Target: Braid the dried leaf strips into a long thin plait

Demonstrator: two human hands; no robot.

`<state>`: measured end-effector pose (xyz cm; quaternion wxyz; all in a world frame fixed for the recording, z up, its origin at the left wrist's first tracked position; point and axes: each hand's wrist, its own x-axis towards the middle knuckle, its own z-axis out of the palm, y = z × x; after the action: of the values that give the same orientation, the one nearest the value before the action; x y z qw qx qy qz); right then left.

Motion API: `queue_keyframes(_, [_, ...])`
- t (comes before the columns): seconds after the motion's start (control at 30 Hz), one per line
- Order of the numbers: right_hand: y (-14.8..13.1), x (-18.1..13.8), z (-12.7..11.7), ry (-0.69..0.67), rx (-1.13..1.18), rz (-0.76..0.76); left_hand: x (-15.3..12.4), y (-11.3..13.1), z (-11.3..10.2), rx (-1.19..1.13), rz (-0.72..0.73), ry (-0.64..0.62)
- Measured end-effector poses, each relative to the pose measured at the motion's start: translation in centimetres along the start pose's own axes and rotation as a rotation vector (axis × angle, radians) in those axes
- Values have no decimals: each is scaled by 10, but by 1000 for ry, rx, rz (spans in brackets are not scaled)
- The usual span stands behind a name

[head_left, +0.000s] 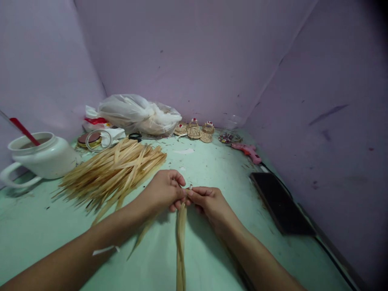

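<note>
My left hand [166,190] and my right hand [209,202] meet over the middle of the table, fingertips pinched together. Between them are flat, straw-coloured dried leaf strips [181,242], whose long ends hang down toward the front edge. Another loose end [141,238] trails out below my left wrist. A small whitish tip [190,186] pokes up at my right fingertips; its kind is too small to make out. Fingers cover the part of the strips being held. Left of my hands lies a big bundle of similar dried strips [112,173].
A white mug [57,155] holding a red stick stands at left. Along the back are a plastic bag [139,115], scissors [135,136], small woven baskets [194,131] and beads [226,138]. A pink glue gun [247,151] and a phone [280,204] lie at right.
</note>
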<state>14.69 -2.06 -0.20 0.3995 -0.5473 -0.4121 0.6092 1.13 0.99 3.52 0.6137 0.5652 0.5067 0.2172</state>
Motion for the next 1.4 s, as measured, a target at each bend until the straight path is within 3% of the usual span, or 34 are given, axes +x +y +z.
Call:
queue_keyframes(0.2, [-4,-3,3,-12,204,95,-14,-21,26,442,337,116])
queue_keyframes(0.37, [-6,-3,0,15,292,137,-23,-30,34,757,419,95])
queue_keyframes(0.47, [-8,-2,-3,42,382,156,-26,-25,29,809,531,13])
queue_keyframes(0.53, [-9,-2,-4,12,425,161,-24,-19,21,708,609,137])
queue_keyframes(0.6, [-10,-3,-5,-46,435,155,-18,-13,12,510,568,349])
queue_keyframes(0.63, [-10,-3,-5,-82,425,145,-13,-11,8,375,483,387])
queue_keyframes(0.7, [-10,-5,-5,-151,376,112,-4,-10,3,42,243,248])
queue_keyframes(0.77, [-9,-6,-5,-203,312,79,3,-12,1,-263,48,-16])
queue_keyframes(0.87, [-10,-8,-5,-240,224,17,7,-16,1,-438,-34,-246])
queue_keyframes(0.97, [-14,-8,-5,-206,135,14,5,-15,1,-389,-51,-279])
queue_keyframes(1.1, [-16,-6,-5,-90,42,0,4,-12,0,-153,-83,-189])
queue_keyframes(1.3, [-13,-5,-7,-130,-59,-72,6,-14,0,173,102,-114])
queue_keyframes(1.4, [-9,-4,-9,-23,-258,-149,6,-16,1,315,152,-12])
